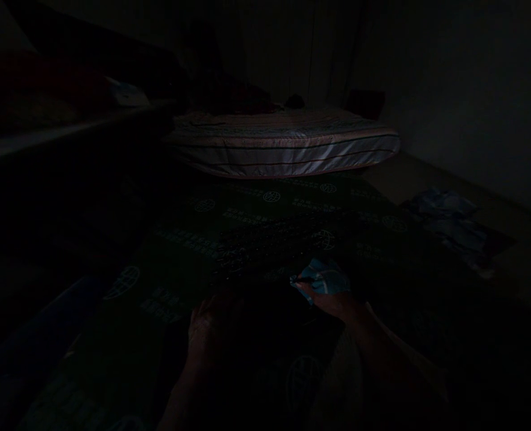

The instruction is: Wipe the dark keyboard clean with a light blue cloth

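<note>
The room is very dark and much detail is lost. My right hand (321,296) is closed on a blue checked cloth (330,278), bunched over and around the fingers. Lower and to the left, my left hand (209,320) rests back side up against a dark area. Its fingers fade into shadow, so their grip does not show. Just beyond both hands lies a broad dark object (265,242) with rows of small glints; its kind is too dim to make out. Beneath it spreads a green sheet (166,257) printed with white globe marks and lettering.
A mattress with a striped cover (287,152) lies across the back. Crumpled cloth (449,218) is on the floor at right, near the wall (472,90). A raised, light-edged surface (27,140) runs along the left, with reddish things (45,84) on it.
</note>
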Tool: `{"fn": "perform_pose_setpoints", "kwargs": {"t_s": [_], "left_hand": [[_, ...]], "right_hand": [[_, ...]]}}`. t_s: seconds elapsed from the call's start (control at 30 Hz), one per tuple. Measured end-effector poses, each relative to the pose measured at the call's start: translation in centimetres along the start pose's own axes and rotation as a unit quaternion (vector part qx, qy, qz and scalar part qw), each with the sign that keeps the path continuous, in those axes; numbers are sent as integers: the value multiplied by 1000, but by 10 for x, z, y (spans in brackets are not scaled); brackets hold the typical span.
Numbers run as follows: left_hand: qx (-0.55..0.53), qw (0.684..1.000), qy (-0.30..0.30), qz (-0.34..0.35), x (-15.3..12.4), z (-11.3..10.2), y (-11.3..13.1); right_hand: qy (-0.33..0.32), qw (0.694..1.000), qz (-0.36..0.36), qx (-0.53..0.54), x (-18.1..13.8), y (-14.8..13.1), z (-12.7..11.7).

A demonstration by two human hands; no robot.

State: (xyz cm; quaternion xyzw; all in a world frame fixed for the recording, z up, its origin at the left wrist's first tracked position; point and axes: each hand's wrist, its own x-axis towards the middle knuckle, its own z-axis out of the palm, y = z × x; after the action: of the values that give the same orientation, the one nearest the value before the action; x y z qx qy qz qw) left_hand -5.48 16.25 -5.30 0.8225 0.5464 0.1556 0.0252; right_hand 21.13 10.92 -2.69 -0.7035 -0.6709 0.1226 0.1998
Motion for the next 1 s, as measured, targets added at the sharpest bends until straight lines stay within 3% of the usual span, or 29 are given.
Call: {"fn": "perform_pose_setpoints", "kwargs": {"t_s": [0.23,0.43,0.7,0.83,1.0], "left_hand": [[10,999,-29,11,1,-2,-4],[33,999,-1,37,-1,0,-9],[38,998,-35,22,0,-4,-6],[31,999,-13,2,-2,4,-10],[18,999,-26,13,3,15,-22]], "right_hand": [[11,995,82,49,0,15,0],[1,998,61,-10,1,15,-6],[-12,999,44,19,1,5,-6],[-6,997,69,16,2,5,-3],[-30,999,17,-16,6,5,-5]]}}
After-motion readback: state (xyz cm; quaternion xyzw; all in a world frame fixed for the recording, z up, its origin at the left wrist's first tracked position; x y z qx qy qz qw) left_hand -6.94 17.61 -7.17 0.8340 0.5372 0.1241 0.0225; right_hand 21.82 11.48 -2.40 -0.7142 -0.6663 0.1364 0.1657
